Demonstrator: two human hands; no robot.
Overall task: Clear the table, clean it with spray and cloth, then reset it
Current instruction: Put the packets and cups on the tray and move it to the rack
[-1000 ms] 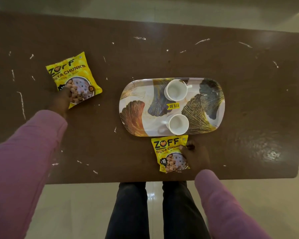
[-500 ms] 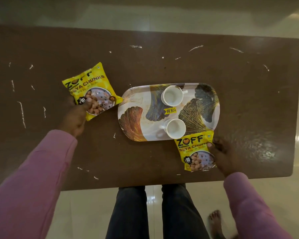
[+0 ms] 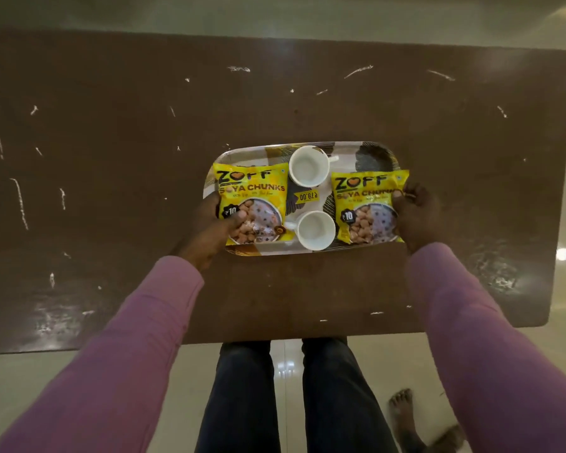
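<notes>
The left hand (image 3: pixel 209 227) holds the left packet (image 3: pixel 252 204) with its thumb pressed on the front, and the right hand (image 3: pixel 414 214) holds the right packet (image 3: pixel 366 207) by its outer edge with fingers (image 3: pixel 402 194) curled over it; both yellow packets lie flat on the tray (image 3: pixel 366 148), one at each end, with the writing facing the person; the tray sits on the bench (image 3: pixel 111 142) a bit right of the middle, and its long side runs left to right, so each hand is right at its own end of the tray, about equally near; two white cups, the far cup (image 3: pixel 307 166) and the near cup (image 3: pixel 316 230), stand on the tray between the packets, so I think the next move is to let go of the packets and lift the tray by its two short ends, and it must stay level or the cups may slide; the bench is dark brown with many small white marks and crumbs, and it looks like it needs cleaning; the floor (image 3: pixel 79 380) below is pale and shiny; the person stands close to the near edge; a bare foot (image 3: pixel 402 413) shows at the lower right.
</notes>
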